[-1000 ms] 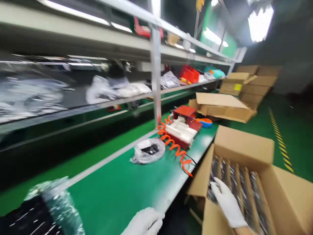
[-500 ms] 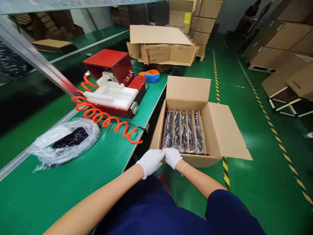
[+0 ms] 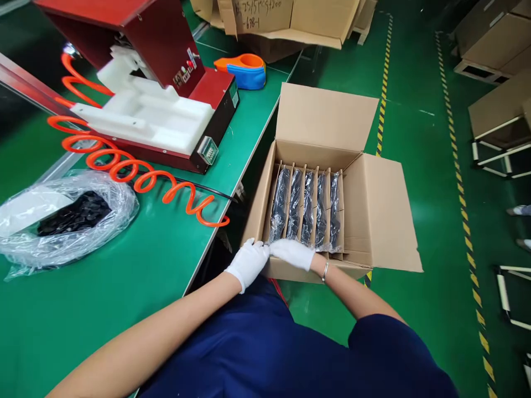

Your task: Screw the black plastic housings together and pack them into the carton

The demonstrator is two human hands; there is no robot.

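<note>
An open cardboard box [image 3: 319, 269] stands beside the workbench, its flaps spread. Inside, a row of several dark items in clear plastic bags [image 3: 293, 205] stands between cardboard dividers [image 3: 341, 215]. My left hand [image 3: 249, 264], in a white glove, is closed at the near left corner of the box; what its fingers grip is hidden. My right hand [image 3: 292, 253], also gloved, reaches leftward across the box's near edge. Its fingers are stretched out by the near ends of the bags, and the fingertips meet my left hand.
On the green workbench [image 3: 157, 293] are a red machine [image 3: 215, 97] with a white fixture, a coiled orange hose [image 3: 151, 179], an orange and blue tape dispenser [image 3: 246, 72] and a plastic bag of black pieces [image 3: 120, 215]. More boxes [image 3: 493, 47] stand at the right.
My view has moved nearer and tilted down. My right hand has turned from a curled shape to stretched fingers pointing left. My left hand stays near the box's corner.
</note>
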